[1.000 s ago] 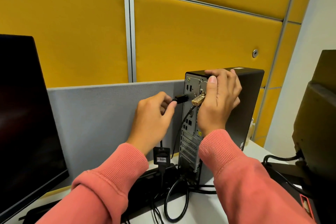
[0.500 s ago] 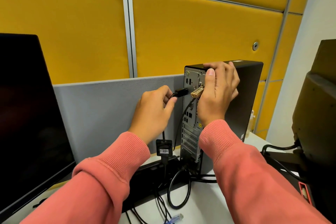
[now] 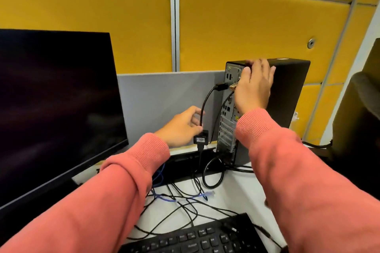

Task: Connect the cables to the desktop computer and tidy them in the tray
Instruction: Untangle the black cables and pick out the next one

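Noted at left: large black monitor, screen dark, standing on white bench. Behind: yellow wall panels above grey divider.

Standing upright at bench rear, right of centre: black desktop computer, rear port panel turned toward the camera.

Lying at bottom edge: black keyboard, partly out of view.

Running along divider base: black tray, cables dropping into it.

Scattered loose on bench between tray and keyboard: black cables and blue cable.

Resting on computer's top rear edge: right hand, fingers extended and close together, flat against the case; gold-coloured connector just beside the palm, contact unclear.

Seated in rear panel: black plug, its cable arcing down.

Lower on that cable: left hand, fingers curled and pinching cable just above small black adapter block bearing a white label.
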